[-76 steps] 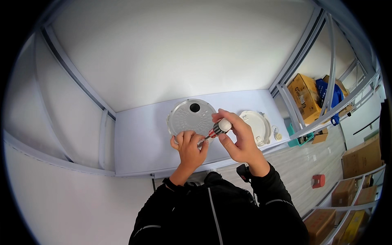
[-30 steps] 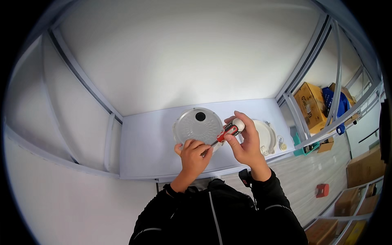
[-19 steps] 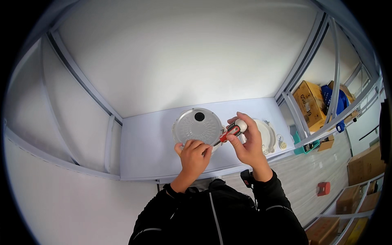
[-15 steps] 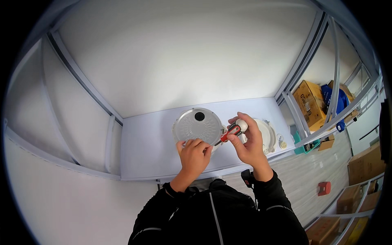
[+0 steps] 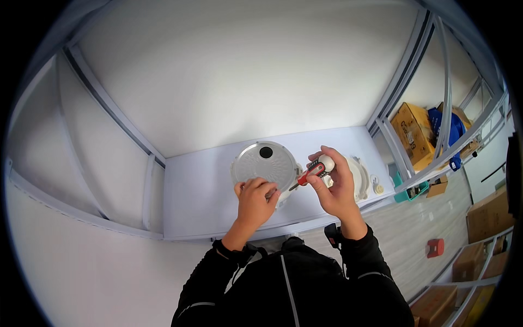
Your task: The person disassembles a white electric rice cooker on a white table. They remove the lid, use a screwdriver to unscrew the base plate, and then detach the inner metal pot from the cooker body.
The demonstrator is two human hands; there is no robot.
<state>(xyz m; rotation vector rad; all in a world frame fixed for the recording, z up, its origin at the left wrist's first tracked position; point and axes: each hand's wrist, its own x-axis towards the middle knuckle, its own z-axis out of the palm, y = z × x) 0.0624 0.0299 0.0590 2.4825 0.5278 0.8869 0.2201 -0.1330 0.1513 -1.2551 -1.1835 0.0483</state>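
A round silver metal lid [image 5: 268,168] with a black circular spot near its far edge lies on the white table. Over its near rim is my left hand [image 5: 254,204], its fingers bent and the thumb close to the index finger in a pinch. Whatever lies between those fingertips is too small or hidden to make out. My right hand [image 5: 338,188] is closed around a screwdriver [image 5: 310,175] with a red and grey handle and a pale rounded end. The screwdriver's shaft slants down to the left, its tip a little apart from my left fingers.
Right of my right hand, a white round plastic part [image 5: 358,177] lies on the table [image 5: 196,191], with a small pale roundish piece [image 5: 378,188] beside it. Metal frame posts and a white panel surround the table. Cardboard boxes [image 5: 412,133], a teal basket [image 5: 409,191] and a red stool [image 5: 435,248] are farther right.
My left fingers have curled in more, thumb toward the index finger. The screwdriver has moved slightly right, its tip now farther from my left fingertips. The view has shifted a little.
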